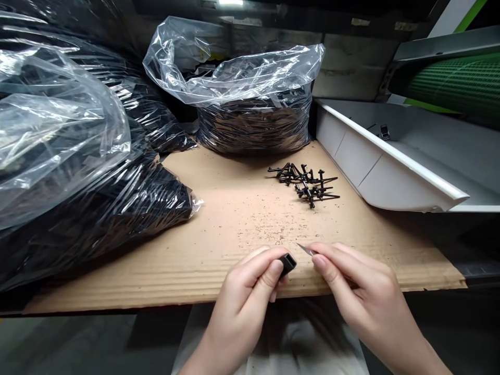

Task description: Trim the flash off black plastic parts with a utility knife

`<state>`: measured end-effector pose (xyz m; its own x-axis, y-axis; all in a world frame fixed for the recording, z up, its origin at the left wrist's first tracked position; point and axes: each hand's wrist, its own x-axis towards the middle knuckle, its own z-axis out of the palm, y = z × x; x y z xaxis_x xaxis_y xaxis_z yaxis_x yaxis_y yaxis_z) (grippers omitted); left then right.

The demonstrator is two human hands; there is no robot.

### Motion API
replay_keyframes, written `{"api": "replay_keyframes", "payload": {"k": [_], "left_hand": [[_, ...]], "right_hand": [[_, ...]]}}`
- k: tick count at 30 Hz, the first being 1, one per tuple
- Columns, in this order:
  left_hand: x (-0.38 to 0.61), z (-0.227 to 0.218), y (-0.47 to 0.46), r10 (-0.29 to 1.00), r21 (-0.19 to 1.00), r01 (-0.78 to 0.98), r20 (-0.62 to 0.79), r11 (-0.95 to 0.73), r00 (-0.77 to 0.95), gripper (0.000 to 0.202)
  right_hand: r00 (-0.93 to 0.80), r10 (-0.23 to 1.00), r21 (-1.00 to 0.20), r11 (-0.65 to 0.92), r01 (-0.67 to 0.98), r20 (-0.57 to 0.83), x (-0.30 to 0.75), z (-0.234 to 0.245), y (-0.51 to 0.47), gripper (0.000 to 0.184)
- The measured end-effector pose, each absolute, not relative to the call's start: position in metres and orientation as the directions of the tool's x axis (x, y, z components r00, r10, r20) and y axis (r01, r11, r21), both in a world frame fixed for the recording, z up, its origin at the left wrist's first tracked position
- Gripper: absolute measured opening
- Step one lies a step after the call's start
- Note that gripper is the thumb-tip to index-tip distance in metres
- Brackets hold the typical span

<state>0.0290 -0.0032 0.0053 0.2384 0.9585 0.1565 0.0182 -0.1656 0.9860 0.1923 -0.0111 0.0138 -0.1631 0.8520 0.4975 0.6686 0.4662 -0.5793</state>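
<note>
Between thumb and fingers, my left hand (250,286) grips a small black rectangular plastic part (288,264) with a hollow opening facing up and right. My right hand (361,289) is closed in a pinch on a thin pointed metal blade (305,249). The blade's tip points left and lies a little apart from the plastic part. Both hands are over the front edge of the cardboard sheet (226,198). The blade's rear end is hidden inside my right hand.
Black branched plastic scraps (307,182) lie on the cardboard, with tiny dark shavings (277,224) nearer me. Clear bags of black parts stand at the left (97,198) and back (253,120). A grey chute (390,156) holding a small black part (385,132) borders the right, below a green conveyor belt (453,80).
</note>
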Motion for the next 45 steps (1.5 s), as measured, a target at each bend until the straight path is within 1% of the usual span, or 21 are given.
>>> {"api": "replay_keyframes", "payload": {"k": [3, 6, 9, 16, 21, 25, 29, 34, 37, 40, 45], "left_hand": [[0.028, 0.007, -0.003, 0.957, 0.994, -0.038, 0.107, -0.101, 0.269, 0.024], [0.028, 0.008, -0.004, 0.954, 0.993, -0.081, 0.111, -0.091, 0.28, 0.026], [0.027, 0.008, -0.005, 0.954, 0.992, -0.099, 0.103, -0.078, 0.281, 0.027], [0.024, 0.006, -0.006, 0.949, 0.99, -0.108, 0.118, -0.09, 0.292, 0.025], [0.023, 0.006, -0.006, 0.932, 0.99, -0.097, 0.13, -0.103, 0.338, 0.027], [0.022, 0.005, -0.006, 0.939, 0.992, -0.096, 0.113, -0.086, 0.325, 0.025], [0.02, 0.004, -0.007, 0.94, 0.99, -0.11, 0.114, -0.083, 0.321, 0.024], [0.021, 0.005, -0.007, 0.945, 0.988, -0.143, 0.107, -0.065, 0.309, 0.024], [0.022, 0.005, -0.006, 0.948, 0.984, -0.171, 0.092, -0.041, 0.306, 0.025], [0.022, 0.005, -0.005, 0.948, 0.98, -0.197, 0.061, 0.002, 0.312, 0.024], [0.02, 0.006, -0.006, 0.939, 0.976, -0.217, 0.075, 0.0, 0.336, 0.025]], "right_hand": [[-0.225, 0.847, -0.628, 0.512, 0.586, 0.481, 0.193, 0.021, -0.017, 0.016], [-0.288, 0.853, -0.671, 0.52, 0.529, 0.435, 0.192, 0.027, -0.023, 0.016], [-0.318, 0.844, -0.672, 0.536, 0.511, 0.431, 0.19, 0.028, -0.026, 0.017], [-0.31, 0.832, -0.615, 0.55, 0.564, 0.46, 0.184, 0.022, -0.022, 0.018], [-0.265, 0.866, -0.61, 0.49, 0.623, 0.425, 0.186, 0.019, -0.017, 0.017], [-0.25, 0.847, -0.629, 0.519, 0.579, 0.469, 0.19, 0.022, -0.024, 0.016], [-0.324, 0.844, -0.665, 0.537, 0.519, 0.428, 0.189, 0.024, -0.029, 0.017], [-0.33, 0.834, -0.677, 0.551, 0.488, 0.441, 0.183, 0.022, -0.026, 0.017], [-0.308, 0.839, -0.68, 0.544, 0.492, 0.448, 0.181, 0.022, -0.025, 0.016], [-0.297, 0.819, -0.648, 0.571, 0.503, 0.492, 0.179, 0.02, -0.024, 0.015], [-0.265, 0.833, -0.607, 0.54, 0.584, 0.486, 0.181, 0.014, -0.018, 0.014]]}}
